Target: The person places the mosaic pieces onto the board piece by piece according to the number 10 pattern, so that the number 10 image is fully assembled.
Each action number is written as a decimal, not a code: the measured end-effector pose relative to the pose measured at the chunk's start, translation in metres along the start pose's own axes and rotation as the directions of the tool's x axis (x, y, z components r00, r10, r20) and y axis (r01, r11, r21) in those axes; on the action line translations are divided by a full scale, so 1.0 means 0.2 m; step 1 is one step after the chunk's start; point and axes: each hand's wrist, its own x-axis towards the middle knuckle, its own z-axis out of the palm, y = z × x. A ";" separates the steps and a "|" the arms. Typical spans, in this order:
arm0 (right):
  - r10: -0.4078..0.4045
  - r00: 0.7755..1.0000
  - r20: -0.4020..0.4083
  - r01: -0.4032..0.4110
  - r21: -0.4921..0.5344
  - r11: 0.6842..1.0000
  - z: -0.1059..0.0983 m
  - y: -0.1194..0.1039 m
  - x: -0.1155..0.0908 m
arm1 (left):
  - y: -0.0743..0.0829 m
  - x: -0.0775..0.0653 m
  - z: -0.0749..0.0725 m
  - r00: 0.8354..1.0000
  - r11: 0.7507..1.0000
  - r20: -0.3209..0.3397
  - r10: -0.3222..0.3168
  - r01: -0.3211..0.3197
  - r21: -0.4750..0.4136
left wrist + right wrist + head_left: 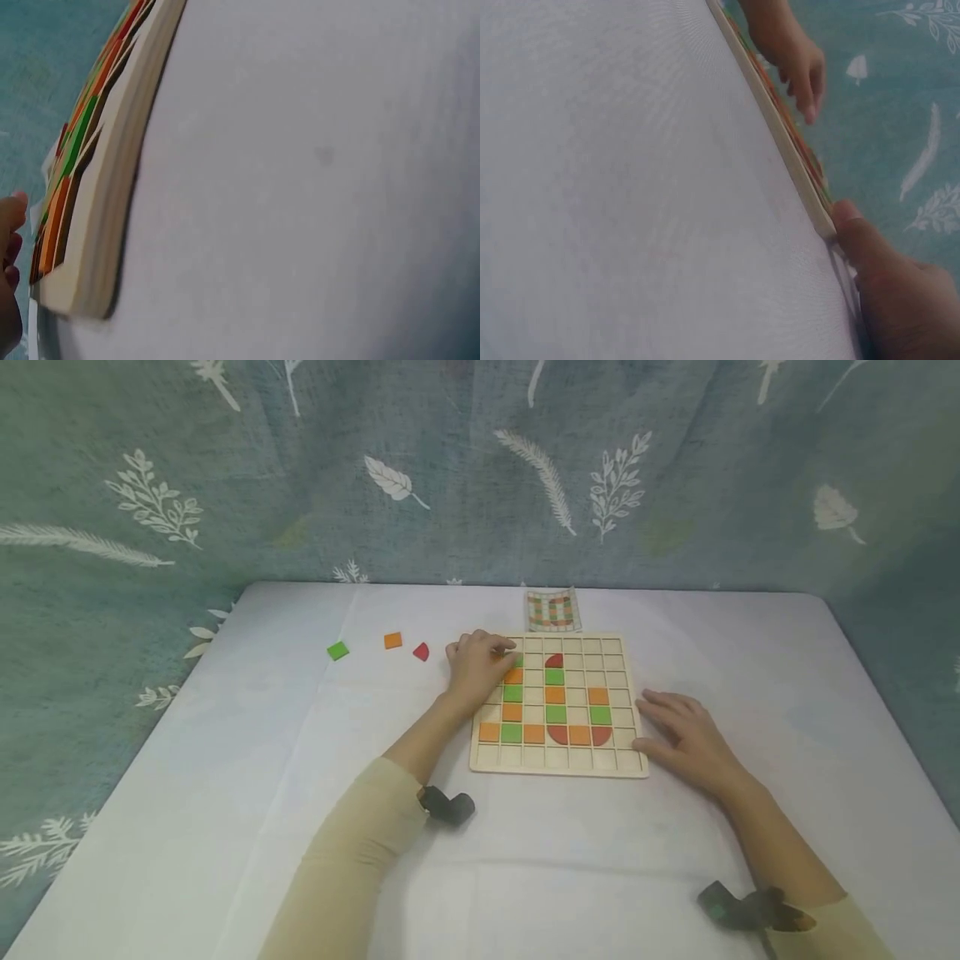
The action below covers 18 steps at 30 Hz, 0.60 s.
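On the table lies a wooden grid board (540, 762) with square orange and green tiles and red quarter-round pieces in its cells. My left hand (474, 668) is over the board's upper left corner, fingers bent and thumb tip overlapping a green tile (519, 662). A bit of orange shows between finger and thumb; I cannot tell whether the hand grips a tile. From the right wrist view, the left hand (802, 71) points downward above the board. My right hand (686, 739) rests at the board's right edge, fingers extended loosely, its thumb (859, 232) at the corner.
Left of the board lie a loose green tile (338, 651), an orange tile (393, 641) and a red quarter-round piece (422, 652). Behind it stands a small pattern card (553, 610). White cloth (225, 793) covers the table; a leaf-print curtain (465, 552) hangs behind.
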 end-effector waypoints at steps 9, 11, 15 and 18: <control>0.004 1.000 0.005 -0.005 0.025 1.000 -0.01 0.01 0.00 | 0.12 0.06 0.09 0.993 1.000 0.115 0.005 -0.008 0.022; 0.002 1.000 0.004 -0.002 0.019 1.000 -0.01 0.01 0.00 | 0.14 0.06 0.10 0.993 1.000 0.120 0.002 -0.006 0.031; 0.007 1.000 0.002 -0.007 0.021 1.000 -0.01 0.01 0.01 | 0.17 0.06 0.11 0.992 0.999 0.123 0.008 -0.012 0.032; 0.008 1.000 0.005 -0.008 0.018 1.000 -0.02 0.00 0.00 | 0.18 0.06 0.10 0.993 1.000 0.117 0.010 -0.012 0.016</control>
